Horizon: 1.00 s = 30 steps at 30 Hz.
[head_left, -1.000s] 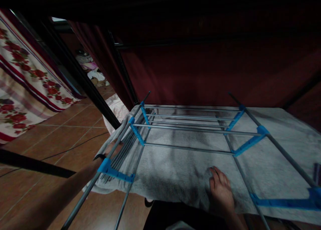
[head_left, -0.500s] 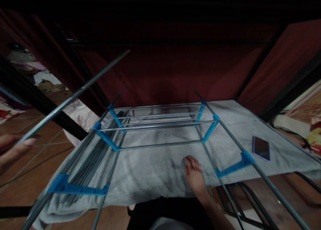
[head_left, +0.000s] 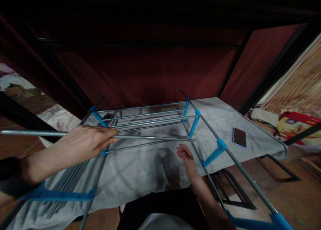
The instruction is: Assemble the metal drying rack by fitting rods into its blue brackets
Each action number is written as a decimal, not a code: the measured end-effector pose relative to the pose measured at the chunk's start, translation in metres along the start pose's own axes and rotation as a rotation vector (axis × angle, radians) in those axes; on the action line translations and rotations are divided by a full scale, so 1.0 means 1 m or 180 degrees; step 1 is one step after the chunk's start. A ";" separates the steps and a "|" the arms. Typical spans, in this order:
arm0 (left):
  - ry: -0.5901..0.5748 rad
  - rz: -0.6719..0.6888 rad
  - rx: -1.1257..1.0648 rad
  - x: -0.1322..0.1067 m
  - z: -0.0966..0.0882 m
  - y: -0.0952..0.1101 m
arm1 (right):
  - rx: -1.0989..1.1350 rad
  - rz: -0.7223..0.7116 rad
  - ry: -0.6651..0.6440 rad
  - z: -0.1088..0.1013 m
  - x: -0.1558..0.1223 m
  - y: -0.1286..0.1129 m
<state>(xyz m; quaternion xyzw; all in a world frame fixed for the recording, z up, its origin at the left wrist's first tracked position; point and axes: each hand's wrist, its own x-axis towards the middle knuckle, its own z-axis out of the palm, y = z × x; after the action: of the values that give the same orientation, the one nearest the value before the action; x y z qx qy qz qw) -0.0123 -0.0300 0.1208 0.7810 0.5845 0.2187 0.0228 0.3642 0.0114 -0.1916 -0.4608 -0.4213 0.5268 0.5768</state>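
Note:
My left hand [head_left: 96, 139] is closed around a long grey metal tube [head_left: 145, 137], held level across the front of a rack frame. The tube's right tip ends just above my right hand [head_left: 185, 153], whose fingers are loosely spread with nothing in them. Behind the tube stands the frame, made of grey rods [head_left: 150, 106] joined by blue plastic brackets [head_left: 194, 124]. Nearer me, another blue bracket [head_left: 214, 153] links two rods on the right, and one more blue bracket [head_left: 62, 195] does so on the left, partly behind my forearm.
A grey cloth [head_left: 140, 169] covers the surface under the frame. Several loose tubes [head_left: 70, 180] lie on it at left. A phone [head_left: 239, 137] rests at right. Dark red panels [head_left: 140, 73] rise behind. A red and yellow package [head_left: 298, 126] sits at far right.
My left hand has swung the tube from the far left to the middle, turning it from slanted to level. My right hand has lifted slightly, and its fingers have spread. The view has shifted right.

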 end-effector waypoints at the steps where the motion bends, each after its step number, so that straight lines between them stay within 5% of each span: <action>1: -0.0570 0.0266 0.0710 0.005 0.010 0.011 | 0.0401 0.0128 0.0034 0.000 0.004 -0.007; 3: -0.1174 0.0461 0.1414 0.013 0.029 0.025 | 0.1149 0.0445 0.0161 -0.001 0.014 -0.020; 7: -0.1445 0.0441 0.1385 0.020 0.066 0.017 | 0.1976 0.0797 0.0381 -0.006 0.034 -0.037; 12: -0.1475 0.0420 0.1459 0.021 0.112 0.002 | 0.2124 0.0798 0.0624 -0.012 0.051 -0.039; 20: -0.1198 0.0315 0.1762 0.014 0.184 0.011 | 0.1800 0.0629 0.0891 -0.030 0.056 -0.022; 30: -0.1128 0.0109 0.1708 -0.012 0.211 -0.007 | 0.1606 0.0624 0.0674 -0.026 0.064 -0.016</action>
<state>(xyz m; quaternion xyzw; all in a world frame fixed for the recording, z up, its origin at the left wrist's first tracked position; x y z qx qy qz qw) 0.0563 0.0074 -0.0757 0.7948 0.5950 -0.0824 -0.0862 0.3990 0.0721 -0.1813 -0.3937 -0.1679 0.6171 0.6603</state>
